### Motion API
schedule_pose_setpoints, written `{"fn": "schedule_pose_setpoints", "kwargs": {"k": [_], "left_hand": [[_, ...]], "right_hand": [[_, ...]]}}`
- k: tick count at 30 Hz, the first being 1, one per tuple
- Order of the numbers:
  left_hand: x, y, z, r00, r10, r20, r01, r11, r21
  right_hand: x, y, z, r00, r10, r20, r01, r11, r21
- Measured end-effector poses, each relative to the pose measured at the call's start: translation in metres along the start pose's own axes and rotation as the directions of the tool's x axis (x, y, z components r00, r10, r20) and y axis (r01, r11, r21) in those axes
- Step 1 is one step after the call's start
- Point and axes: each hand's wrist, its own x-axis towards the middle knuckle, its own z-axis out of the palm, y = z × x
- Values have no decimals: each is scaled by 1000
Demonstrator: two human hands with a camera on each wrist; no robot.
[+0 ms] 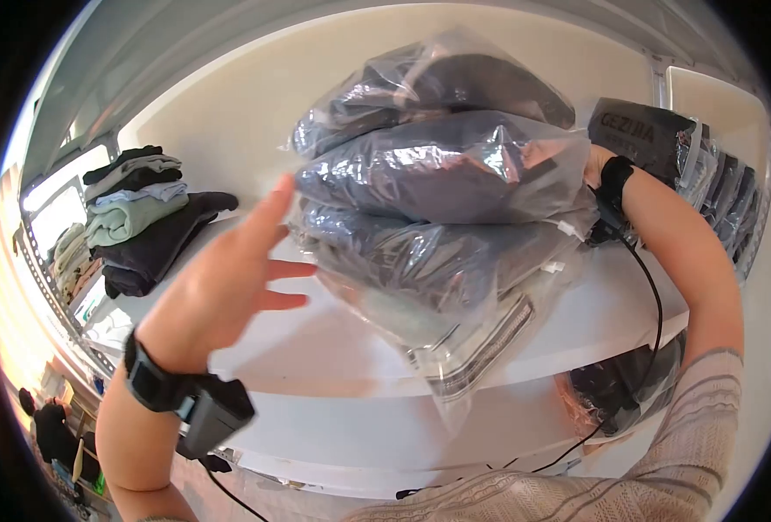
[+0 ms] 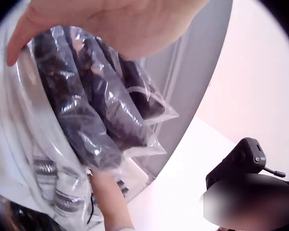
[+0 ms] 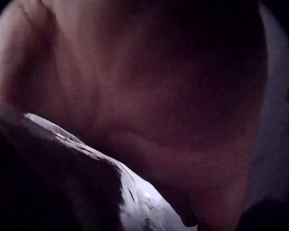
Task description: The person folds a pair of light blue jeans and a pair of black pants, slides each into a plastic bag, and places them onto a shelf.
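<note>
A stack of clear plastic bags with folded dark clothes stands on a white shelf [image 1: 290,357]. Its top bag [image 1: 499,83] leans on the middle bag [image 1: 412,174], and a lower bag [image 1: 403,261] lies beneath. At the bottom, a bag with pale contents [image 1: 481,348] hangs its printed flap over the shelf edge. My left hand [image 1: 233,270] is at the stack's left end, thumb up and fingers spread, holding nothing. At the right end, my right hand [image 1: 600,165] reaches behind the bags; its fingers are hidden. In the right wrist view, the palm [image 3: 139,91] lies against plastic.
Folded clothes [image 1: 137,217] are piled at the shelf's left. Upright bagged garments [image 1: 716,187] stand in a row at the right, behind a dark printed bag [image 1: 633,130]. Another bagged dark item [image 1: 616,383] sits on the level below. Cables run from both wrist cameras.
</note>
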Motion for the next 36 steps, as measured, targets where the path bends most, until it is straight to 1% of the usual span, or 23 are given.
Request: {"fn": "schedule_pose_setpoints", "kwargs": {"k": [1, 2, 5, 8, 11, 12, 14, 16, 18, 20, 22, 23, 24, 25, 26, 27, 28, 29, 30, 31, 32, 34, 36], "left_hand": [[7, -7, -1, 996, 15, 89, -12, 999, -43], [10, -8, 2, 996, 22, 89, -17, 999, -47], [25, -2, 9, 925, 114, 363, -5, 957, -289], [21, 1, 8, 956, 77, 282, 35, 926, -375], [38, -14, -10, 976, 27, 215, 44, 947, -318], [41, -21, -19, 977, 103, 189, -29, 932, -361], [61, -39, -50, 941, 167, 293, -29, 905, -424], [59, -47, -54, 912, 341, 226, -114, 742, -660], [61, -48, -58, 892, 361, 272, -121, 770, -626], [67, -49, -61, 867, 392, 307, -147, 791, -594], [74, -52, -61, 872, 443, 209, -310, 830, -463], [71, -48, -61, 902, 334, 272, -94, 770, -631], [73, -48, -63, 894, 343, 288, -93, 770, -631], [76, -49, -67, 859, 407, 311, -249, 862, -441], [79, -52, -71, 818, 461, 345, -402, 886, -230], [86, -62, -72, 861, 442, 253, -275, 822, -499], [83, -60, -70, 856, 445, 263, -273, 821, -501], [78, -55, -68, 896, 362, 259, -157, 801, -578], [74, -52, -66, 925, 276, 260, -45, 760, -648], [71, -50, -63, 924, 281, 261, -47, 759, -649], [69, -50, -60, 917, 310, 252, -84, 768, -635], [70, -51, -61, 910, 338, 241, -124, 776, -619], [77, -57, -71, 863, 403, 305, -148, 779, -610]], "right_hand": [[-6, 0, 2, 1000, 1, 5, -1, 1000, -7], [-15, -3, 6, 1000, 0, 8, 0, 1000, -14], [-19, -3, 25, 1000, -11, 9, 12, 1000, -27], [-34, -1, 31, 1000, -6, -10, 6, 999, -35], [-47, -3, 34, 999, 14, -43, -15, 999, -31], [-58, -5, 39, 998, 19, -64, -21, 999, -26], [-73, -19, 77, 990, -29, 136, 44, 992, -115], [-65, -17, 83, 999, 36, 21, -33, 992, -121], [-66, -16, 84, 991, 100, -93, -111, 987, -114], [-74, -27, 87, 981, 195, 14, -193, 975, -109], [-88, -44, 76, 973, 220, -68, -229, 956, -184], [-93, -58, 51, 951, 229, -209, -276, 931, -238], [-100, -69, 29, 911, 225, -345, -331, 899, -286], [-110, -71, 13, 853, 122, -507, -378, 813, -442], [-118, -68, -2, 777, -12, -629, -448, 692, -566], [-124, -62, -16, 731, -24, -682, -545, 581, -605], [-128, -54, -27, 685, -43, -727, -633, 459, -623], [-129, -48, -31, 679, -46, -733, -638, 457, -620], [-130, -42, -33, 679, 2, -734, -697, 313, -645], [-129, -36, -36, 673, 51, -738, -734, 162, -659], [-126, -30, -40, 673, 47, -738, -734, 160, -660], [-116, -22, -36, 716, -32, -697, -698, -44, -715], [-112, -21, -19, 727, -76, -682, -687, -66, -724]]}}
